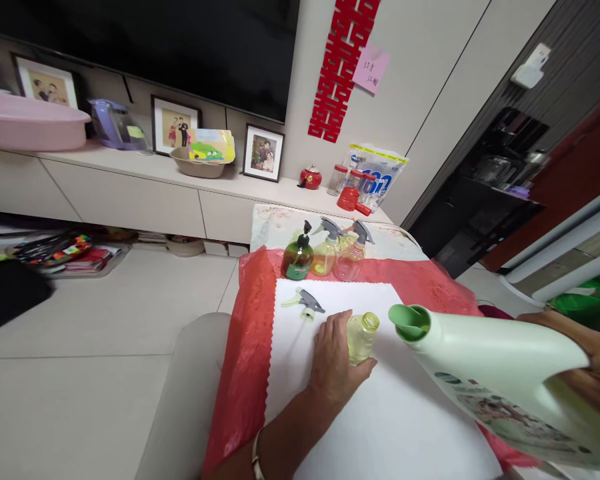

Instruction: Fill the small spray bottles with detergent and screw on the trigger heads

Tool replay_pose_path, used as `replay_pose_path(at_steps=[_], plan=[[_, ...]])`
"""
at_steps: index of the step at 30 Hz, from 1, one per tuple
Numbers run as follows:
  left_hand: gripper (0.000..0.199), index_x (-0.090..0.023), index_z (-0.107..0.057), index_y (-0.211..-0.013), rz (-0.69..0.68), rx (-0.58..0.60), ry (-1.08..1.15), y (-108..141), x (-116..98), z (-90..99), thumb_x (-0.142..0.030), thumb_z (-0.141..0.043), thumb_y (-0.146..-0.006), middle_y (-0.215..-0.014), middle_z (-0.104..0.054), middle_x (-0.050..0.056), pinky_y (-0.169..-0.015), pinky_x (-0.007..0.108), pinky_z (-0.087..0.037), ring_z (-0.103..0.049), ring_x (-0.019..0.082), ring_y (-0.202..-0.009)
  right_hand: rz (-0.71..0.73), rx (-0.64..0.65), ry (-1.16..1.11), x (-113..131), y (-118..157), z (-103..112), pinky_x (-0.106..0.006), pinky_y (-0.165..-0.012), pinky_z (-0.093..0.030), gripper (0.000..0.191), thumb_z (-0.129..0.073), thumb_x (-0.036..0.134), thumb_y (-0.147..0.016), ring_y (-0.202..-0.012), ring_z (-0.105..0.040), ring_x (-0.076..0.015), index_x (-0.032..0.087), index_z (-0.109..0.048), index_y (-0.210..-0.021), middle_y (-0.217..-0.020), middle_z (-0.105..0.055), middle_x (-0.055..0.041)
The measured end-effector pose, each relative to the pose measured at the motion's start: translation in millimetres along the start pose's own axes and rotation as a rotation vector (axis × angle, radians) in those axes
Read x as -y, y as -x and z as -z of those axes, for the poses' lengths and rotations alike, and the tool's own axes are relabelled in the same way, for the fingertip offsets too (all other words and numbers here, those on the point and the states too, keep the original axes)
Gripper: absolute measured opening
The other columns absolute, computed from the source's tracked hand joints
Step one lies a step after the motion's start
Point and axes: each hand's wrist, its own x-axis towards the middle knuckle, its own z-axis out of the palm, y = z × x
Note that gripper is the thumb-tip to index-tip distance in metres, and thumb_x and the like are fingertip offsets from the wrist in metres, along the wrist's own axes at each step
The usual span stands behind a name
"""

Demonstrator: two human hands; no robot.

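My left hand (333, 360) is wrapped round a small yellow-green bottle (361, 337), whose open neck tilts to the right. At the right, my right hand (587, 360) grips the handle of a large pale green jug (505, 353). The jug is tipped left, its green spout close to the bottle's mouth but apart from it; no stream shows between them. A grey and green spray head (307, 302) lies on the white mat (380, 427), left of the bottle.
Behind the mat stand a dark green pump bottle (298, 257), a yellowish spray bottle (324, 257) and a pinkish spray bottle (349, 261). Red plastic (245, 347) borders the mat. A cabinet (145, 190) beyond holds picture frames, a basin and jars.
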Motion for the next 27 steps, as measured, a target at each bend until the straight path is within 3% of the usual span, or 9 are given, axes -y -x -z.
replay_pose_path(at_steps=[3, 8, 15, 21, 27], plan=[[0.08, -0.016, -0.044, -0.133, -0.011, -0.016, -0.005, 0, 2, -1.9, -0.016, -0.076, -0.06, -0.129, -0.06, 0.014, -0.107, 0.056, -0.045, -0.056, 0.034, -0.12, 0.034, 0.123, 0.11, 8, -2, 6, -0.018, -0.049, -0.047, 0.045, -0.05, 0.048, -0.071, -0.06, -0.066, -0.0128, 0.044, -0.065, -0.113, -0.077, -0.066, 0.0143], [0.078, -0.017, -0.044, -0.132, -0.036, -0.07, -0.007, 0, 3, -1.6, -0.014, -0.076, -0.061, -0.127, -0.062, 0.014, -0.105, 0.054, -0.046, -0.057, 0.033, -0.117, 0.096, 0.047, 0.235, 18, -7, 14, -0.021, -0.048, -0.042, 0.042, -0.046, 0.048, -0.069, -0.055, -0.061, -0.0135, 0.044, -0.067, -0.105, -0.072, -0.065, 0.0136], [0.073, -0.019, -0.044, -0.131, -0.004, -0.222, -0.09, -5, 3, 5.7, -0.01, -0.075, -0.065, -0.126, -0.063, 0.012, -0.103, 0.053, -0.047, -0.057, 0.033, -0.119, 0.131, 0.067, 0.183, 42, -19, 14, -0.022, -0.053, -0.045, 0.041, -0.042, 0.049, -0.071, -0.059, -0.063, -0.0125, 0.042, -0.068, -0.102, -0.075, -0.065, 0.0129], [0.069, -0.02, -0.045, -0.131, 0.163, -0.283, -0.14, -10, -1, 17.6, -0.01, -0.072, -0.068, -0.122, -0.062, 0.012, -0.099, 0.052, -0.048, -0.057, 0.034, -0.118, 0.055, 0.136, 0.143, 84, -32, 14, -0.028, -0.059, -0.046, 0.051, -0.037, 0.055, -0.064, -0.064, -0.065, -0.016, 0.038, -0.071, -0.098, -0.074, -0.065, 0.0092], [0.067, -0.02, -0.047, -0.127, 0.132, -0.373, -0.1, -14, 6, 19.6, -0.004, -0.071, -0.066, -0.117, -0.061, 0.011, -0.103, 0.049, -0.047, -0.057, 0.031, -0.114, -0.016, 0.222, 0.173, 107, -43, 13, -0.031, -0.066, -0.047, 0.057, -0.033, 0.057, -0.059, -0.075, -0.067, -0.0189, 0.039, -0.068, -0.101, -0.081, -0.067, 0.0091]])
